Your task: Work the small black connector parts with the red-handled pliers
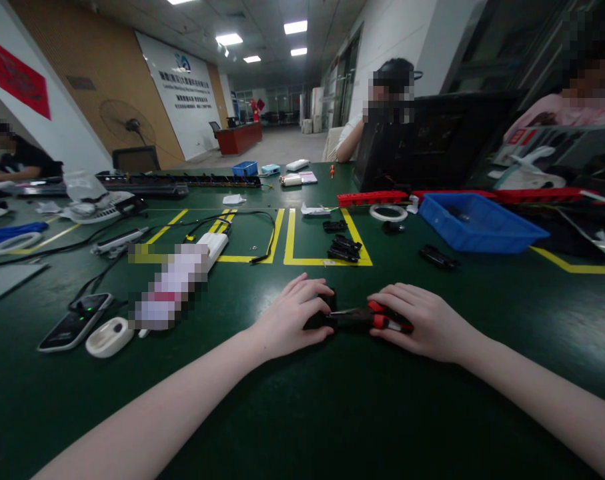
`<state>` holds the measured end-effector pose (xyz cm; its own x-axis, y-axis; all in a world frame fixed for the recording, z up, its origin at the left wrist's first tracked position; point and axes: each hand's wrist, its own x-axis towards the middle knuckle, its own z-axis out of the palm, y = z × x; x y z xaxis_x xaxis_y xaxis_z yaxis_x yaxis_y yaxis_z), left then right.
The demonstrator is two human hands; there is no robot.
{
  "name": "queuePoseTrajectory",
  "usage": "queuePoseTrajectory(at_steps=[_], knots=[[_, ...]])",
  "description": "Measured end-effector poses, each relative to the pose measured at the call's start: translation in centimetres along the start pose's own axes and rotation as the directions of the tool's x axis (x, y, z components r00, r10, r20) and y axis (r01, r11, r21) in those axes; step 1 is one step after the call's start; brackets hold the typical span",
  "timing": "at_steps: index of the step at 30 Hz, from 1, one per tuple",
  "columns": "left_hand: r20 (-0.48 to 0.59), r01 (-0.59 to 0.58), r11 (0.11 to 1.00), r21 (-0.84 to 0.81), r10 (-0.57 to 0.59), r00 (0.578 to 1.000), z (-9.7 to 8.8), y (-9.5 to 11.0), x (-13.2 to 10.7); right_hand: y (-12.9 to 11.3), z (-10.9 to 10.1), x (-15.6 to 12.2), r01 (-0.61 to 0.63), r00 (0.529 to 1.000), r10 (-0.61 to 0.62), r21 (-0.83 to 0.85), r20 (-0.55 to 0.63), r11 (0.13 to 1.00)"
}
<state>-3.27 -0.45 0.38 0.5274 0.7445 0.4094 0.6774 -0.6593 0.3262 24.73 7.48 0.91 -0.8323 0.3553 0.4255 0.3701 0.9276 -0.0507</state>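
Note:
My right hand (pixel 422 322) is closed round the red and black handles of a pair of pliers (pixel 355 317). Their long metal jaws point left and meet a small black part (pixel 316 321). That part is gripped between the thumb and fingers of my left hand (pixel 295 315), low over the green table. Much of it is hidden by my fingers, so its exact kind does not show. Beyond my hands, several similar-looking black plastic pieces (pixel 344 248) lie inside a yellow taped outline. One more black piece (pixel 438 257) rests farther right.
A blue bin (pixel 482 223) stands at the right, near red strips (pixel 372 199) and a white tape roll (pixel 388 213). Leftward lie a power strip (pixel 215 247), a black cable (pixel 272 233), a phone-like device (pixel 77 323) and a white case (pixel 109 337). People sit around the table.

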Motion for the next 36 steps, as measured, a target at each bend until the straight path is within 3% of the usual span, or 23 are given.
queuePoseTrajectory(at_steps=[6,18,36], knots=[[0.005,0.000,1.000,0.007,0.000,1.000,0.11,-0.15,-0.03,0.00,0.02,0.04,0.009,1.000,-0.009,0.004,0.000,1.000],[0.040,0.014,0.999,0.033,-0.016,0.999,-0.65,0.15,0.23,-0.20,0.09,-0.13,0.074,0.985,-0.103,-0.206,-0.136,0.976],[0.036,0.000,1.000,-0.018,0.001,0.999,-0.31,-0.29,0.15,-0.26,-0.01,-0.07,0.078,0.990,-0.099,-0.190,-0.101,0.979]])
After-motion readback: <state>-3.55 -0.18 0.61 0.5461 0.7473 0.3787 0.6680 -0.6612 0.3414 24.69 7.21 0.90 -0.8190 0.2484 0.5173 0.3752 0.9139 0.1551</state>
